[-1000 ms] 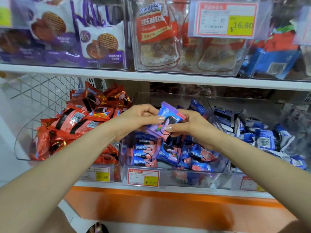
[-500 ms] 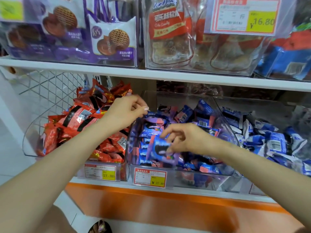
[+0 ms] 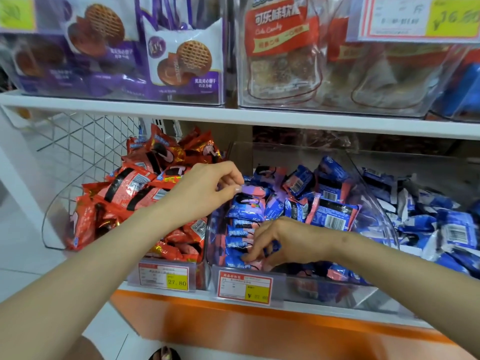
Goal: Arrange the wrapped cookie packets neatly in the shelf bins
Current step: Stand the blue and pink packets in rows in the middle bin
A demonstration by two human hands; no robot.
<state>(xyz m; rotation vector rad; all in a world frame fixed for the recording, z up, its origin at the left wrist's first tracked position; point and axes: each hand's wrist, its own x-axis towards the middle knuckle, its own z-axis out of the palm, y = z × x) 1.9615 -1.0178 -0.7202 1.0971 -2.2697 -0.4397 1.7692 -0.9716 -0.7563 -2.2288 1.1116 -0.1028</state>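
Note:
A clear middle bin on the lower shelf holds several blue-and-pink cookie packets, with a neat upright row along its left side. My right hand is low at the front of that row, fingers curled round a blue-and-pink packet set among the others. My left hand hovers over the bin's back left and pinches the edge of a purple-pink packet lying on top of the row.
A clear bin of red cookie packets sits to the left, a bin of blue-and-white packets to the right. Price tags hang on the bin fronts. The shelf board above carries bins of larger snack bags.
My right hand carried the packet down from mid-air into the front of the row. My left hand let go of it and moved to a packet at the bin's back left.

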